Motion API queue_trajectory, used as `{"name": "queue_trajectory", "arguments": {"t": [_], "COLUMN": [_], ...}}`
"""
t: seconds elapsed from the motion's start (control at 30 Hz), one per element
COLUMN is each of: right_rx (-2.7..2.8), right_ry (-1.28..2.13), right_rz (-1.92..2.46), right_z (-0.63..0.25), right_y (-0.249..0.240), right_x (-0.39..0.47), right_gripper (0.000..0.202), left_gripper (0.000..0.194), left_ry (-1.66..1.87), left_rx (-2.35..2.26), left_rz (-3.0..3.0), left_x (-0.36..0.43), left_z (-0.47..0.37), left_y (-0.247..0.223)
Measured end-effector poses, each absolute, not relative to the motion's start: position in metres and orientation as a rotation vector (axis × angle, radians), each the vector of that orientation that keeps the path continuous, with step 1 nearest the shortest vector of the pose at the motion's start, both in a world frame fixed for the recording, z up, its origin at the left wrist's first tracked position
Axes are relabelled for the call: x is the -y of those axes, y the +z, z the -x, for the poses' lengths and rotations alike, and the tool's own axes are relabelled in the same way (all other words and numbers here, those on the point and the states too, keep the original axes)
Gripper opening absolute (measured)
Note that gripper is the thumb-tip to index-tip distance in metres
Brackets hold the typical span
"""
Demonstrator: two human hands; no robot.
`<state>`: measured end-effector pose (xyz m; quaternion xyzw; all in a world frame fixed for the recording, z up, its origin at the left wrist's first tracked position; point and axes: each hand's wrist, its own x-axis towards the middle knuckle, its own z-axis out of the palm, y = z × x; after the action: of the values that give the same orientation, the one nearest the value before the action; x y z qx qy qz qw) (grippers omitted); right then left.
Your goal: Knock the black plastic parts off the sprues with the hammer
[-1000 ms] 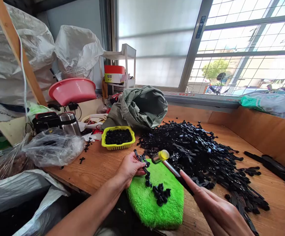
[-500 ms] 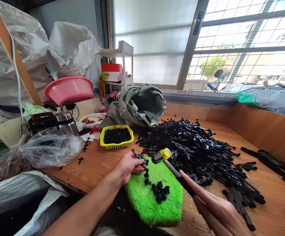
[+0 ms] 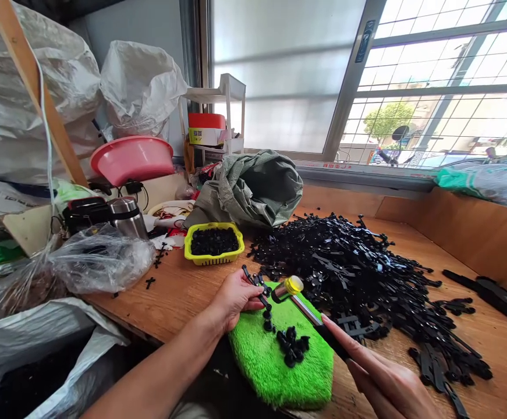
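Pinched in my left hand (image 3: 236,297) is a black plastic part (image 3: 256,280) with several small round ends, over the upper left of a green fluffy cloth (image 3: 262,366). My right hand (image 3: 382,369) grips the black handle of a hammer (image 3: 312,314), its index finger stretched along the handle. The hammer's yellow-faced head (image 3: 287,288) is just right of the part in my left hand. Small black pieces (image 3: 292,346) lie clustered on the cloth, with a few more below my left fingers.
Behind the cloth and to its right spreads a large heap of black parts (image 3: 344,256). A yellow basket (image 3: 213,260) of black pieces stands behind my left hand. Farther left are a clear plastic bag (image 3: 100,262) and a metal flask (image 3: 127,218). A grey-green sack (image 3: 253,186) lies behind.
The hammer head has dropped slightly and sits nearer the part in my left hand. The whole view has shifted a little, so things appear farther right.
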<state>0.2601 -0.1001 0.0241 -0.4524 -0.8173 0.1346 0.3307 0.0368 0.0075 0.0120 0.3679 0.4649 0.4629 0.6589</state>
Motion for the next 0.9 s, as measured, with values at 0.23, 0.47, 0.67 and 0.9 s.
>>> {"name": "queue_trajectory", "arguments": {"t": [0.23, 0.47, 0.67, 0.9], "right_rx": [2.240, 2.309, 2.436, 2.528], "right_ry": [0.156, -0.040, -0.111, -0.150], "right_rz": [1.246, 1.225, 1.329, 1.292], "right_z": [-0.2572, -0.2576, -0.2542, -0.2511], "right_y": [0.0294, 0.0312, 0.0285, 0.0278], "right_x": [0.0957, 0.1006, 0.1003, 0.0999], "right_gripper": [0.044, 0.049, 0.051, 0.050], "left_gripper": [0.022, 0.025, 0.027, 0.025], "left_ry": [1.044, 1.069, 1.091, 1.081], "left_rx": [-1.086, -1.084, -1.107, -1.096], "left_rz": [-0.844, -0.866, -0.889, -0.907], "left_x": [-0.0095, -0.0083, -0.0066, -0.0084], "left_z": [-0.0390, -0.0399, -0.0411, -0.0417], "left_y": [0.0113, 0.0100, 0.0098, 0.0099]}}
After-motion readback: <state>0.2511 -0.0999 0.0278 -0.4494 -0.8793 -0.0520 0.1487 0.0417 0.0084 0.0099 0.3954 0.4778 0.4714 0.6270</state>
